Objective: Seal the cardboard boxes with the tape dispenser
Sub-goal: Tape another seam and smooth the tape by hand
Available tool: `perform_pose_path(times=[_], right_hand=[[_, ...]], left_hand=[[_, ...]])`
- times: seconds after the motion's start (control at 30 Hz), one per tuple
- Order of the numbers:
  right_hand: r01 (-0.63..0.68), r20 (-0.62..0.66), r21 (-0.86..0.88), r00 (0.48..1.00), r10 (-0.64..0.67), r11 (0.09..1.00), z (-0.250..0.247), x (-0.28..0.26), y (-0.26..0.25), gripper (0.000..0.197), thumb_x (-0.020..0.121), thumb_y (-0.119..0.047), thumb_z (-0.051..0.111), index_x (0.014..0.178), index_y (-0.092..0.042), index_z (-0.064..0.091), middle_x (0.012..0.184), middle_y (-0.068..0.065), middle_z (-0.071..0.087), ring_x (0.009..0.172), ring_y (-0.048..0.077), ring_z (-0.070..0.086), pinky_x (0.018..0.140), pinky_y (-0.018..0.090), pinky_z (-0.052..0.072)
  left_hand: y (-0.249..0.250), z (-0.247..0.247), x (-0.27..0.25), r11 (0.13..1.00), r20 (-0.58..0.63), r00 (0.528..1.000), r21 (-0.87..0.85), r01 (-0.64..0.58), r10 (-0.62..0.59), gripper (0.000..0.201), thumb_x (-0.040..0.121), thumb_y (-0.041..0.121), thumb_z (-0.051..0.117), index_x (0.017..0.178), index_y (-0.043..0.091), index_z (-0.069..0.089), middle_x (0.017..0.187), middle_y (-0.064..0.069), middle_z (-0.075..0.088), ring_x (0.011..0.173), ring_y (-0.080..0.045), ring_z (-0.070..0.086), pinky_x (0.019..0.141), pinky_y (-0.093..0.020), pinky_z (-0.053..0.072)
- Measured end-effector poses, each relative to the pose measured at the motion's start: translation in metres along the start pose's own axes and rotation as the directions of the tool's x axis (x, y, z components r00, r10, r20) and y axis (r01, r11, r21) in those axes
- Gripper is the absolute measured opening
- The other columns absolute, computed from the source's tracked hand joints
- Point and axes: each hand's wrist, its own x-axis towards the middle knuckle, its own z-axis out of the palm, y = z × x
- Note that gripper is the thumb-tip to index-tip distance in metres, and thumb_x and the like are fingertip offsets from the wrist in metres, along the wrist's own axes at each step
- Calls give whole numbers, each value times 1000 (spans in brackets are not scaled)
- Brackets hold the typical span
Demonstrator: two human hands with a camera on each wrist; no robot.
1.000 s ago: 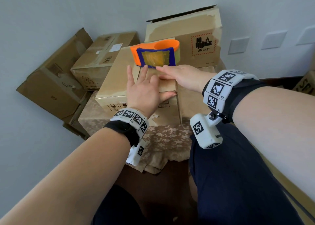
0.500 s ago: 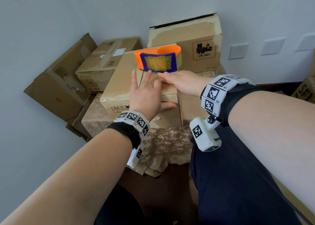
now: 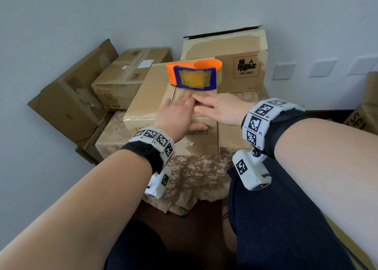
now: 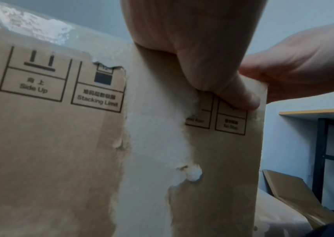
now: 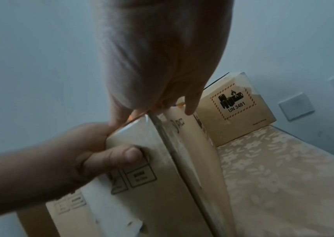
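My left hand (image 3: 176, 114) lies flat on the cardboard box (image 3: 147, 94), fingers straight, thumb hooked over its front face, my right hand (image 3: 216, 109) pressing flat beside it, fingertips touching, with the tape dispenser (image 3: 194, 74) resting on the box top just beyond them.

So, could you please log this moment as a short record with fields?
box in work: front box, on the patterned cloth
left hand: flat on the box top, thumb down over the front face
right hand: flat on the box top, fingertips by the left hand's
tape dispenser: orange and blue, rests at the far end of the box top, held by neither hand
behind: UN 3481 box
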Motion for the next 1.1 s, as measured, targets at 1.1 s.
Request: perform_pose_path(times=[1.1], right_hand=[[-125,94,-361,981,169,924,1,-1,-34,68,98,-54,32,153,-27,1,161,-8,-7,148,17,-3,117,50,13]], left_hand=[[-84,-10,-22,983,198,965,-31,181,-172,109,73,70,56,152,19,2,160,2,5,147,-20,6,117,-51,10]])
